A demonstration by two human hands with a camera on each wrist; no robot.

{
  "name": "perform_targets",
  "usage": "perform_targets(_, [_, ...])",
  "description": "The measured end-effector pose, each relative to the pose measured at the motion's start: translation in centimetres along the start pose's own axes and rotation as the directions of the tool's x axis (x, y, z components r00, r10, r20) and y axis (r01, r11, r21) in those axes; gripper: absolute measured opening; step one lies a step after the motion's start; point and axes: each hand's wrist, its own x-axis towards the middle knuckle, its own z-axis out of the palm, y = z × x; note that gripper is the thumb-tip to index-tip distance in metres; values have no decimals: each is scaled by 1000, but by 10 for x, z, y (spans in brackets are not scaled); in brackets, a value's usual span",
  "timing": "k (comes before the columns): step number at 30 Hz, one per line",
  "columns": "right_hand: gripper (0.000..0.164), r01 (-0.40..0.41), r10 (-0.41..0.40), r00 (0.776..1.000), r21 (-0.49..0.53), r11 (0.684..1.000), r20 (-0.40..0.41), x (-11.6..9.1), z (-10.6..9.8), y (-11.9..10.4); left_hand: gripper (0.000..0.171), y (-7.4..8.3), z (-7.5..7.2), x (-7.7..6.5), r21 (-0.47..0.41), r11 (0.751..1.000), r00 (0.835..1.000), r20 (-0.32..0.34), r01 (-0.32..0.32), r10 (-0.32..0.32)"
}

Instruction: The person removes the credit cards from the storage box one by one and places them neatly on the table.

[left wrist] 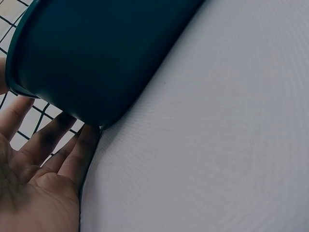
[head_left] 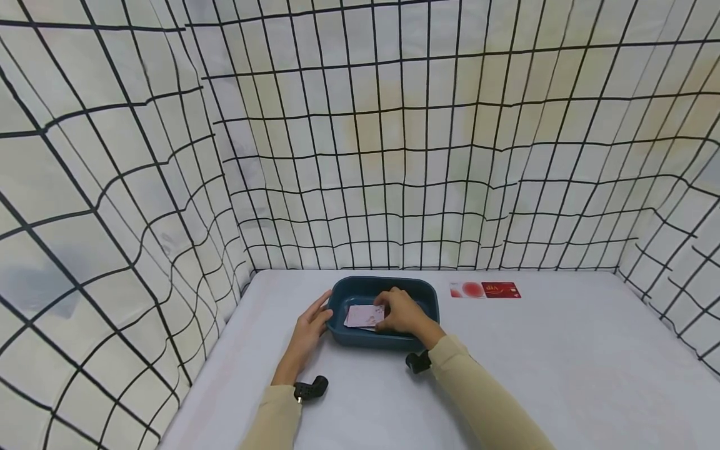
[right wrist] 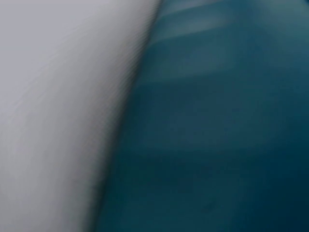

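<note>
A dark teal plastic bin (head_left: 371,340) stands on the white table, with a few pale cards inside. On top of them lies a pinkish printed card (head_left: 362,315). My right hand (head_left: 402,312) reaches into the bin and pinches this card at its right edge between thumb and fingers. Against the bin's left end rests my left hand (head_left: 308,326). In the left wrist view its fingers (left wrist: 72,154) extend along the outer wall. The right wrist view is blurred and shows only the bin's side wall (right wrist: 207,121), so the right hand is hidden there.
Behind and right of the bin lie a white card with a red circle (head_left: 468,289) and a red VIP card (head_left: 502,290), side by side on the white table (head_left: 562,362). Black netting (head_left: 427,150) over pale sheets encloses the back and sides.
</note>
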Motion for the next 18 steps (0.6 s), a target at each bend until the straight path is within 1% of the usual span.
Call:
perform_targets(5, [49,-5,5,1000,21,1000,4,1,0,-1,48,-1,0,0,0,1000,1000,0,-10,10])
perform_targets(12, [52,-4,2,1000,73,997,18,3,2,1,47,-2,-1,-2,-23,1000,1000,8,19,-19])
perform_targets(15, [52,-6,4,1000,96,995,16,4,2,1,47,-1,-1,-2,-32,999,1000,17,11,-10])
perform_targets(18, [52,7,-8,1000,109,994,13,4,1,1,47,-1,-1,-2,-33,999,1000,11,13,-12])
